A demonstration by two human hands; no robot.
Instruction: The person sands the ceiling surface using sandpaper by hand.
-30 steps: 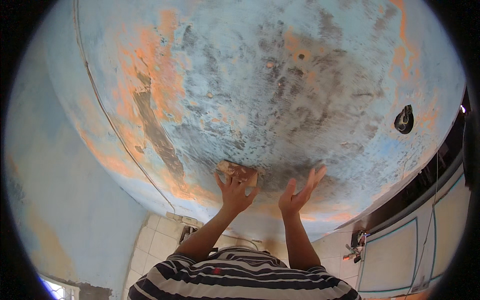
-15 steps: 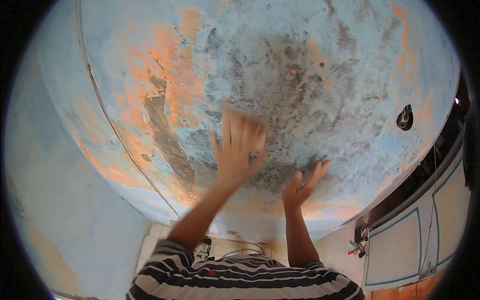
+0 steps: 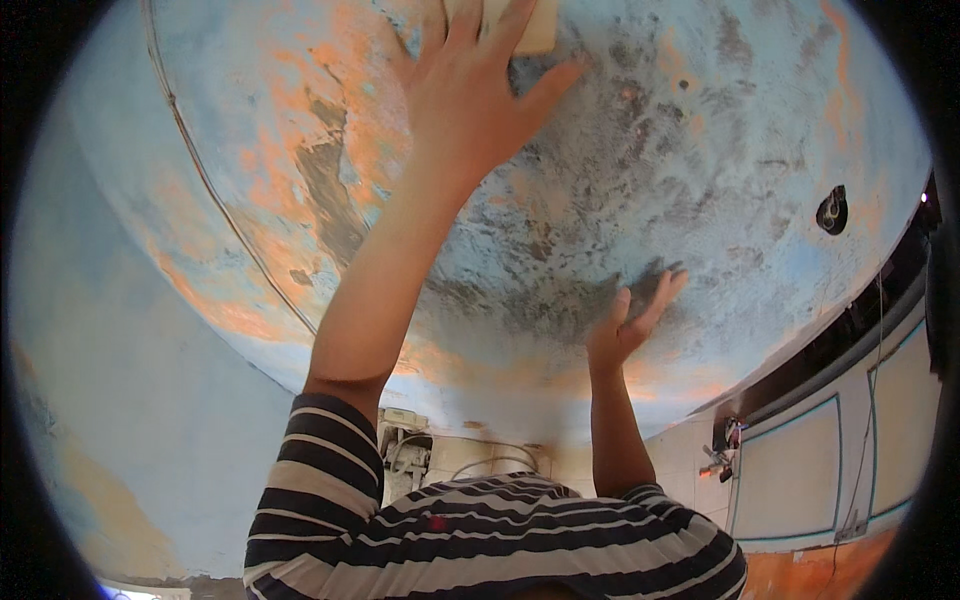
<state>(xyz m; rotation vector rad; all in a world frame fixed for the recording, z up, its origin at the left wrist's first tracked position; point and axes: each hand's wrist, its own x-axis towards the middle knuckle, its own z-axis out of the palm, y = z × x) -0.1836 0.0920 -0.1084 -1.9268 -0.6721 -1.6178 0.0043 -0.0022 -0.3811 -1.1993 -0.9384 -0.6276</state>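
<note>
My left hand (image 3: 465,100) reaches up the wall with its fingers spread. Under those fingers is a pale, straight-edged piece of sandpaper (image 3: 537,28), pressed flat against the wall (image 3: 560,200); the top of the frame cuts off part of it. The wall is light blue, with dark blotches and orange patches. Lower and to the right, my right hand (image 3: 625,325) is at the wall, its thumb apart from the fingers and nothing seen in it. Whether its whole palm touches the wall cannot be made out.
A cable (image 3: 205,185) runs down the wall at the left. A dark hole (image 3: 831,210) with a fitting sits at the right. Below are a pale machine-like object (image 3: 405,450), small items (image 3: 725,450) on the tiled floor and cream panels (image 3: 790,480) with blue-green edging.
My left hand has moved up the wall, taking the sandpaper with it. My right hand sits slightly higher and farther right in the picture, as the view has shifted.
</note>
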